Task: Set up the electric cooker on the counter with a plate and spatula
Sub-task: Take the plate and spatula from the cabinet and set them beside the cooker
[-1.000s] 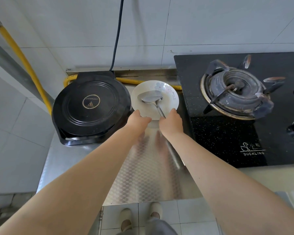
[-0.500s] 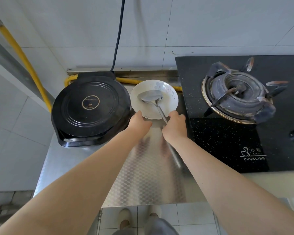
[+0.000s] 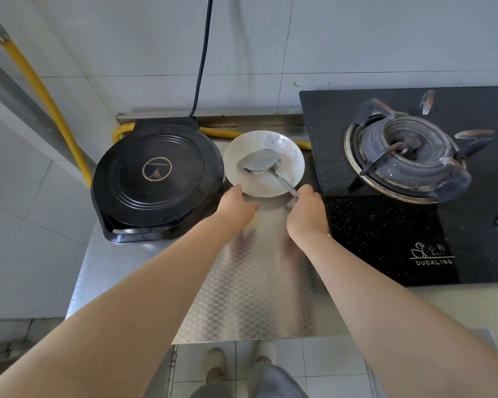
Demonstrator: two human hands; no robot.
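Centrally, the electric cooker (image 3: 158, 179) sat on the metal counter (image 3: 250, 282), at its left rear, with its round black lid closed and its handle pointing toward the front edge. A black power cord (image 3: 202, 56) rose from the rear of the unit up the tiled wall (image 3: 357, 38). The white plate (image 3: 288, 179) rested on the counter immediately to the right of the cooker, with its rim just beside, possibly touching, the cooker's edge; contact could not be confirmed. The plate carried a faint floral print on its far side.

The metal spatula (image 3: 260, 163) lay in the plate, blade flat near the centre, with its handle running diagonally over the near right rim. The right hand (image 3: 308, 214) was closed around the lower portion of that handle, fingers curled under and hidden from view. The left hand (image 3: 236, 205) was at the near left rim of the plate, with the thumb against the edge; the other fingers were curled beneath the hand, and whether they gripped the rim could not be determined.

A black glass gas stove (image 3: 400, 225) occupied the counter to the right of the plate, with one burner (image 3: 406, 156) and its pan supports visible. A yellow gas hose (image 3: 49, 110) ran down the left wall and along the back of the counter behind the cooker and plate.
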